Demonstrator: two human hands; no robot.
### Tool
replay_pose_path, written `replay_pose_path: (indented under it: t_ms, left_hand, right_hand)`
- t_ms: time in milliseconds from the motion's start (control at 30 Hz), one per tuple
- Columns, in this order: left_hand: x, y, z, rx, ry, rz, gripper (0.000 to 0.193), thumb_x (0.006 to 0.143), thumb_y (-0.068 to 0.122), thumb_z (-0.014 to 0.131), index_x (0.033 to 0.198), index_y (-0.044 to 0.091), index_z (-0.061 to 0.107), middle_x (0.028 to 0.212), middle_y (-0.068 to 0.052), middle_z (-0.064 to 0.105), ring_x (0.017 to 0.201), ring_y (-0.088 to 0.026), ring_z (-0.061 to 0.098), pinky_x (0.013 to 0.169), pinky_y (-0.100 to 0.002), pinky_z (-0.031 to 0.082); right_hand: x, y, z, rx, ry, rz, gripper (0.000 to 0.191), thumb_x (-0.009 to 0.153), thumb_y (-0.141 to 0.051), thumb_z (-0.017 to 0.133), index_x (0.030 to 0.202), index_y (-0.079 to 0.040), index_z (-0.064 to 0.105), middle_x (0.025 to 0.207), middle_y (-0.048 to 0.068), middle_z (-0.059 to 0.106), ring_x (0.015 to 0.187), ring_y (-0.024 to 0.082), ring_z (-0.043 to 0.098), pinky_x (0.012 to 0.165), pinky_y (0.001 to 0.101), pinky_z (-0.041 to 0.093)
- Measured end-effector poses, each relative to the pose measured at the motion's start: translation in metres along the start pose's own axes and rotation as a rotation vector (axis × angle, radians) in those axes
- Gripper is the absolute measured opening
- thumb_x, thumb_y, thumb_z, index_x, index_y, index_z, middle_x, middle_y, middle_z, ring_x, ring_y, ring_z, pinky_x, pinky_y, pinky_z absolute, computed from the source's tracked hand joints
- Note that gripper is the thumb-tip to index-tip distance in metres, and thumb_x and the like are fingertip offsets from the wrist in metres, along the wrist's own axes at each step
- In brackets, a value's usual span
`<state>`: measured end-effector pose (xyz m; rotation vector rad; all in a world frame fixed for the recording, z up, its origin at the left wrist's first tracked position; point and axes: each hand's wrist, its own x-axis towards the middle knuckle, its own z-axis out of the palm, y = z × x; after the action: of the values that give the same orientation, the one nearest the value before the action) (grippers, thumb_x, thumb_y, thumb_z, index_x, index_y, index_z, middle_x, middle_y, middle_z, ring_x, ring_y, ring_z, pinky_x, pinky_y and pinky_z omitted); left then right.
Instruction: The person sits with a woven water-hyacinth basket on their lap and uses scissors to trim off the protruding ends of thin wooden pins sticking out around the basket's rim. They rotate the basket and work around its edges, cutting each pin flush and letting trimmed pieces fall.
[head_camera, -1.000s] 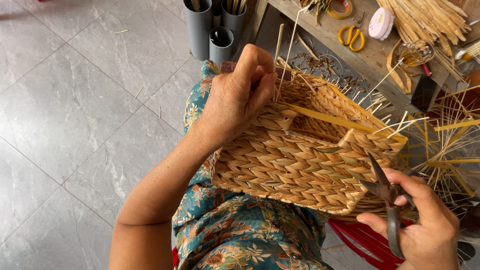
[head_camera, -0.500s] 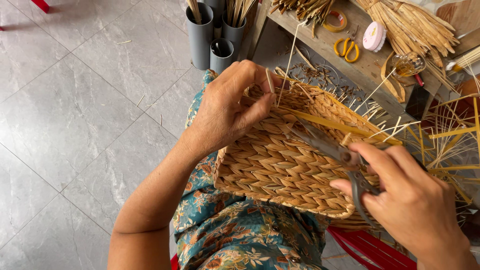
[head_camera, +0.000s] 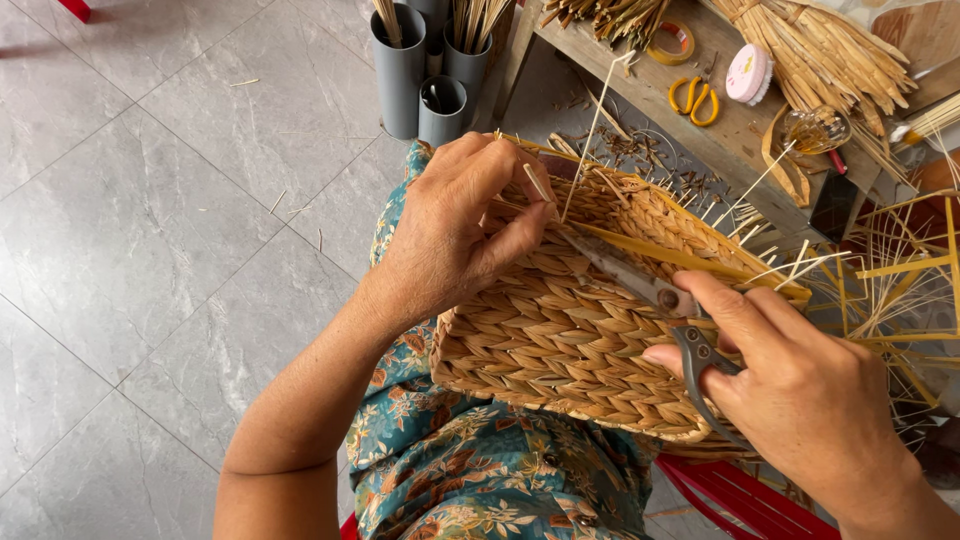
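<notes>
Trimming a stray strand at the rim of a woven basket resting on the lap.

The thin strand stands just above the left hand, whose thumb and fingers pinch its base; the right hand is closed around grey scissors, tips just beside that pinch. Best to keep the strand taut and cut close, clear of the fingertips. Grey tubes stand beyond.

This is a small basket-weaving workshop on a grey tiled floor. At the far right a rough wooden workbench carries bundles of dried straw-coloured reeds, yellow-handled scissors and a roll of tape; grey plastic tubes stand nearby, holding more stalks.
</notes>
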<state>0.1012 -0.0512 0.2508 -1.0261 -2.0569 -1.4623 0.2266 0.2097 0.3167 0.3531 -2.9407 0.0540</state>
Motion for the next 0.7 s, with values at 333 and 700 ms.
replay_pose_path:
  t_ms: [333,700]
  left_hand:
    - [0.000,0.003,-0.001,0.056,-0.005,0.083,0.019,0.095,0.009,0.075,0.101,0.011,0.057,0.103,-0.002,0.065,0.104,-0.027,0.063,0.099,-0.040,0.050]
    - [0.003,-0.001,0.001,0.069,-0.007,0.053,0.019,0.094,0.010,0.076,0.099,0.010,0.058,0.095,-0.005,0.061,0.096,-0.028,0.061,0.096,-0.041,0.049]
  right_hand:
    - [0.009,-0.001,0.004,-0.163,-0.079,0.014,0.065,0.073,-0.045,0.083,0.131,-0.021,0.068,0.089,0.003,0.071,0.060,0.026,0.070,0.053,0.0378,0.056]
    - [0.011,0.004,0.008,-0.049,-0.101,0.022,0.065,0.072,-0.039,0.088,0.129,-0.017,0.065,0.092,0.008,0.076,0.066,0.028,0.073,0.054,0.0400,0.058]
